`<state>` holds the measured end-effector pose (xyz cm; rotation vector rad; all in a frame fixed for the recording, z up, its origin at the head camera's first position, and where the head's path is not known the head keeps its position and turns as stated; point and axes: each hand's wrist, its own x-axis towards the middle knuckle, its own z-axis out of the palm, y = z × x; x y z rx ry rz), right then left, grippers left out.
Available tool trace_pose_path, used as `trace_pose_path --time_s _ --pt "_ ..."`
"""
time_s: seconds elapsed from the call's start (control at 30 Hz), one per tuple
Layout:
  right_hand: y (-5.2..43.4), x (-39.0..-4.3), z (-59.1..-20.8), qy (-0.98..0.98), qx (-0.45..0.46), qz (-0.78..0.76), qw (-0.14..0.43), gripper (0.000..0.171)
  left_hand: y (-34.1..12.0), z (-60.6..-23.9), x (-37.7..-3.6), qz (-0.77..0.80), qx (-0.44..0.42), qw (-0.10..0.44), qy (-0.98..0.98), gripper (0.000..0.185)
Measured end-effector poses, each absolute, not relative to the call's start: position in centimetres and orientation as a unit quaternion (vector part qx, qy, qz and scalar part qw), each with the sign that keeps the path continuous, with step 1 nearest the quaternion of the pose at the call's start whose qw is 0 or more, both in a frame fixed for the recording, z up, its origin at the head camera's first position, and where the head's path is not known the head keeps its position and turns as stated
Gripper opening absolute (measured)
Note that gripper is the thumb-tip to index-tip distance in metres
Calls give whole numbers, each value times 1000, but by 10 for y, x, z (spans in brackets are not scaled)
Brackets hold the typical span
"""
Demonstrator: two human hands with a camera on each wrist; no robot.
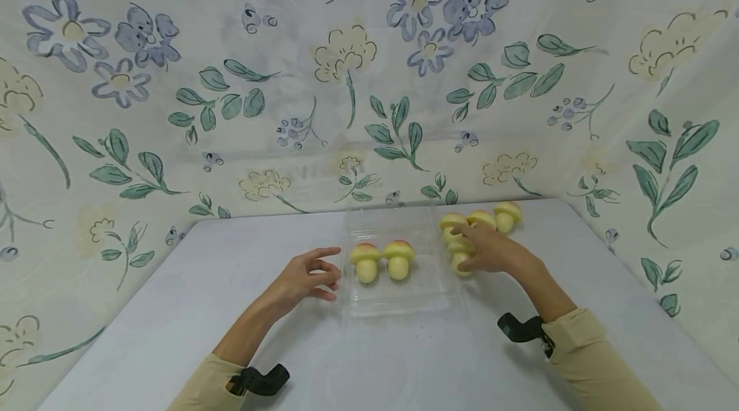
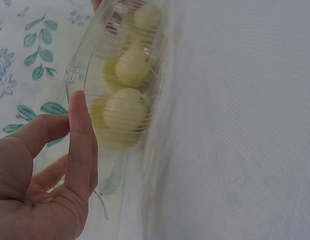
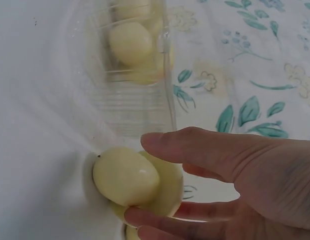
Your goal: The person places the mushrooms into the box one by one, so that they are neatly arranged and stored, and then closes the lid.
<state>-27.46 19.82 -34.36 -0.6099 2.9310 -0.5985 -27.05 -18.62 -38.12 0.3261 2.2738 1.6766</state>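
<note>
Fingers of the right hand (image 1: pixel 491 251) curl loosely over a pale yellow mushroom-shaped toy (image 1: pixel 460 257) lying on the white bench (image 1: pixel 173 308), just right of the clear plastic clamshell tray (image 1: pixel 398 299). In the right wrist view the thumb and a lower finger bracket that toy's rounded stem and cap (image 3: pixel 137 180), touching it on both sides; whether the grip is firm cannot be told. Three more yellow mushroom toys (image 1: pixel 505 215) sit in a cluster just beyond the hand, toward the far right of the bench, partly covered by the fingers.

The left hand (image 1: pixel 308 276) rests at the near-left edge of the tray, fingers apart and mostly straight, holding nothing. The left wrist view shows its thumb (image 2: pixel 80 145) upright beside the tray's rim (image 2: pixel 75 75), close to it, though contact is not clear.

Inside the tray stand two yellow mushroom toys with pink-tinted caps (image 1: pixel 381 260), side by side near its middle. The tray's walls are nearly invisible against the bench, and its far lid edge is hard to trace. A floral cloth backdrop (image 1: pixel 369 77) rises behind. Both forearms are cut off by the near frame edge.
</note>
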Motion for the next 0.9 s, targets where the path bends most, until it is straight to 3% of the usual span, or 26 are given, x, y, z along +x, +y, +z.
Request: trace_pose_path --time_s 0.9 --pt "202 -289 -363 966 -168 -189 56 71 -186 -381 -270 588 113 150 787 69"
